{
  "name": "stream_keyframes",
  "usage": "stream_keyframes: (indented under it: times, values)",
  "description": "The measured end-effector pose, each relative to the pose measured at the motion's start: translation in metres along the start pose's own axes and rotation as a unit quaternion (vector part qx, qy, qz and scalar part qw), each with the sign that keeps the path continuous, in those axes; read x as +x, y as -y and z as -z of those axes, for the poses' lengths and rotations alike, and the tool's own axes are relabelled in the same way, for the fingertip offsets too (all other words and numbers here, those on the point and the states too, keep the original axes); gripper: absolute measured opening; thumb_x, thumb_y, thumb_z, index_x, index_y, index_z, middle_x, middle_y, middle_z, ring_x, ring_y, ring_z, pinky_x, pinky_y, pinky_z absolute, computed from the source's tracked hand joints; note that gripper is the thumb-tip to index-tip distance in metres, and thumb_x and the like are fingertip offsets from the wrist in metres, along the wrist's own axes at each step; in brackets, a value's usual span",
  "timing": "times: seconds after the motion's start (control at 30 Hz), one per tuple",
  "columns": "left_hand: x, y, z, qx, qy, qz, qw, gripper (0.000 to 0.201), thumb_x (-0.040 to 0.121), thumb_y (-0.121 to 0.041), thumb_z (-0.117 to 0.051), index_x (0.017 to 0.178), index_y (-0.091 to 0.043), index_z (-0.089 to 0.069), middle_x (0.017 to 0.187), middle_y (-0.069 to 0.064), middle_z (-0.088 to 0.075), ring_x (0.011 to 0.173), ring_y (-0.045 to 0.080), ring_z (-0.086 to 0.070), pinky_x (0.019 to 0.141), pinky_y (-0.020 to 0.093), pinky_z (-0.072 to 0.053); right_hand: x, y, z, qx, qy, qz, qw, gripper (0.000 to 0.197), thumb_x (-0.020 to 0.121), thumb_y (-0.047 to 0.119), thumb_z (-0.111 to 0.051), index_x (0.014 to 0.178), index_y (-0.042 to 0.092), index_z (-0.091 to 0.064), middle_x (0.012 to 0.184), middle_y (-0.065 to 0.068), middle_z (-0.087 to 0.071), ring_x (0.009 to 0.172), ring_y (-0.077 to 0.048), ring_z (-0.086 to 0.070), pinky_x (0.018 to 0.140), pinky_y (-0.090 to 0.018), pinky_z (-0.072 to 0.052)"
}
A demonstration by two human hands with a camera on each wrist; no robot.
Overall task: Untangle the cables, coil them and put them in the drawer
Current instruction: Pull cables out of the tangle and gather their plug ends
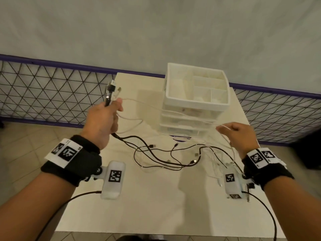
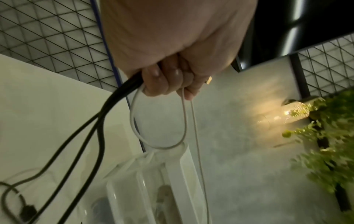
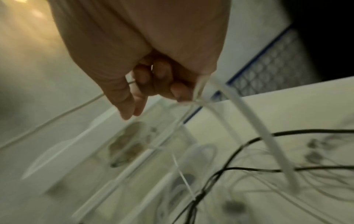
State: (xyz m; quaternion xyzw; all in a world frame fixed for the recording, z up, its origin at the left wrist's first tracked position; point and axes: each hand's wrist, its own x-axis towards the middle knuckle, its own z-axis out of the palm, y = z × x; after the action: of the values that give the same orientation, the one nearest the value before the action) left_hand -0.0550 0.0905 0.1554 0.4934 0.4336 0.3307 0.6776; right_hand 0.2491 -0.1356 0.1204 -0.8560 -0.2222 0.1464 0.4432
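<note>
My left hand [image 1: 104, 119] is raised over the table's left side and grips a bundle of cable ends [image 1: 112, 92], black and white, with plugs sticking up from the fist. From the fist [image 2: 168, 81] hang black cables [image 2: 91, 133] and a white loop [image 2: 159, 121]. A thin white cable [image 1: 165, 110] stretches across to my right hand [image 1: 238, 134], which pinches it [image 3: 199, 92] near the drawer unit's front. A tangle of black and white cables [image 1: 173, 157] lies on the table between the hands. The white drawer unit [image 1: 194, 101] stands at the back, its drawers pushed in.
The white table [image 1: 156, 206] has edges close on the left and right. A wire-mesh fence with purple rails [image 1: 52, 94] runs behind it. The drawer unit's top is an open tray with compartments [image 1: 205, 86]. A lamp and green plant [image 2: 316, 128] show in the left wrist view.
</note>
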Motion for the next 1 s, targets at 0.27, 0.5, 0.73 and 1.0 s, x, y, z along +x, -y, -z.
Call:
stream_keyframes:
  times: [0.27, 0.5, 0.73, 1.0]
  values:
    - [0.004, 0.023, -0.004, 0.061, 0.027, 0.045, 0.997, 0.02, 0.095, -0.03, -0.063, 0.086, -0.013, -0.062, 0.045, -0.012, -0.028, 0.039, 0.009, -0.022, 0.037, 0.022, -0.022, -0.001, -0.034, 0.009, -0.213, 0.001, -0.066, 0.975, 0.024, 0.092, 0.036, -0.065, 0.103, 0.015, -0.071, 0.095, -0.009, -0.068, 0.09, -0.029, -0.058, 0.08, -0.031, -0.041]
    - [-0.006, 0.051, -0.008, 0.022, -0.019, 0.033, 0.999, 0.023, 0.102, -0.027, -0.053, 0.085, -0.012, -0.059, 0.048, -0.009, -0.03, 0.048, 0.012, -0.025, 0.048, 0.027, -0.026, -0.032, -0.042, -0.027, -0.341, -0.005, 0.009, 0.94, 0.066, 0.08, 0.026, -0.071, 0.139, 0.012, -0.047, 0.138, -0.019, -0.048, 0.121, -0.041, -0.052, 0.101, -0.053, -0.043]
    - [-0.01, 0.01, -0.048, -0.189, -0.018, -0.041, 0.981, 0.03, 0.106, -0.031, -0.04, 0.083, -0.014, -0.048, 0.058, -0.005, -0.03, 0.05, 0.009, -0.031, 0.051, 0.024, -0.035, -0.116, -0.005, -0.125, -0.236, 0.319, 0.336, 0.854, 0.017, 0.081, 0.026, -0.055, 0.083, 0.026, -0.071, 0.075, 0.005, -0.071, 0.067, -0.018, -0.065, 0.064, -0.031, -0.054]
    - [0.001, 0.002, -0.039, -0.174, -0.022, -0.121, 0.977, 0.031, 0.106, -0.032, -0.041, 0.082, -0.015, -0.05, 0.059, -0.006, -0.03, 0.05, 0.008, -0.032, 0.053, 0.024, -0.037, -0.12, -0.008, -0.169, -0.189, 0.216, 0.276, 0.918, 0.012, 0.086, 0.026, -0.059, 0.089, 0.017, -0.051, 0.078, 0.003, -0.061, 0.064, -0.02, -0.056, 0.061, -0.036, -0.051]
